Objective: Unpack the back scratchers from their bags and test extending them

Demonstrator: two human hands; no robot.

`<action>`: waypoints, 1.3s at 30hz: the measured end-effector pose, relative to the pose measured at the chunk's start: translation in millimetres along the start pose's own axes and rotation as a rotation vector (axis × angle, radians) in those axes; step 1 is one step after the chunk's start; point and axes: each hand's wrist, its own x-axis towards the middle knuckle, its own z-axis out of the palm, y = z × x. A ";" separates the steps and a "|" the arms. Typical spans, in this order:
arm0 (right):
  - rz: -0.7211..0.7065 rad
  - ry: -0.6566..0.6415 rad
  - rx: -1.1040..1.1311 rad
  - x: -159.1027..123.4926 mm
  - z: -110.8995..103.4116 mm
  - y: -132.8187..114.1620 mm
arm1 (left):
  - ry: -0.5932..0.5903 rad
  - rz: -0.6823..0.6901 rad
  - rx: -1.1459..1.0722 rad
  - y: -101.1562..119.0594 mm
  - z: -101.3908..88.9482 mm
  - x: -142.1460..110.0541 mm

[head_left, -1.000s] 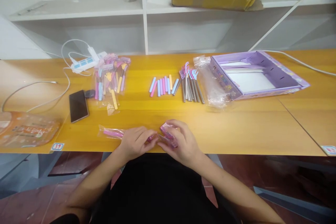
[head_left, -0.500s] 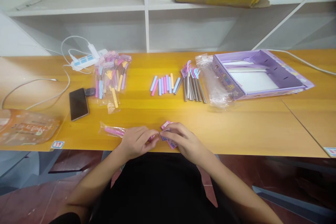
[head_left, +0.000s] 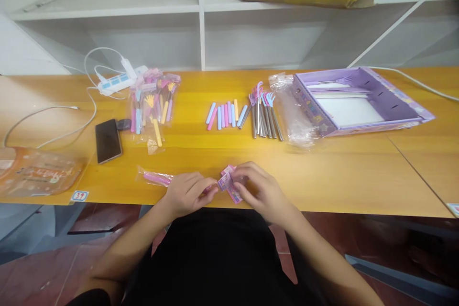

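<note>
My left hand [head_left: 191, 191] is closed near the table's front edge, its fingertips pinching the end of a clear plastic bag. A pink-handled back scratcher [head_left: 158, 179] lies in that bag and shows left of the hand; its other end is hidden under my fingers. My right hand [head_left: 261, 192] is just to the right, thumb and forefinger apart, over several small pink and purple printed cards [head_left: 234, 193]. One card [head_left: 224, 181] reaches toward my left fingertips. Whether the right fingers touch the cards is hard to tell.
Beyond the hands lie coloured handle sleeves [head_left: 224, 115], metal back scratchers [head_left: 264, 114], empty clear bags [head_left: 298, 122] and a purple box [head_left: 335, 126]. At left are bagged scratchers [head_left: 154, 110], a phone [head_left: 108, 141], a power strip [head_left: 116, 82] and an orange-printed bag [head_left: 46, 172].
My right hand has drawn back from the left fingertips, its thumb and forefinger parting and more of the cards showing. My left hand keeps its grip. The view has shifted slightly.
</note>
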 end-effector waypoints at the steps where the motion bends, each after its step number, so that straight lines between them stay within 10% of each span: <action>1: 0.035 -0.016 0.028 -0.3 -1.4 0.0 | 0.004 0.003 -0.003 0.0 -0.1 -0.1; 17: 0.195 -0.072 0.305 -3.3 -0.4 8.3 | -0.068 0.103 -0.085 -5.9 -5.3 -3.2; 29: 0.139 0.129 0.005 -4.6 -21.8 12.2 | -0.037 -0.015 -0.030 -5.5 -0.9 -5.2; 39: 0.203 -0.092 -0.097 6.6 -13.0 5.0 | -0.016 -0.137 0.034 1.2 3.2 2.6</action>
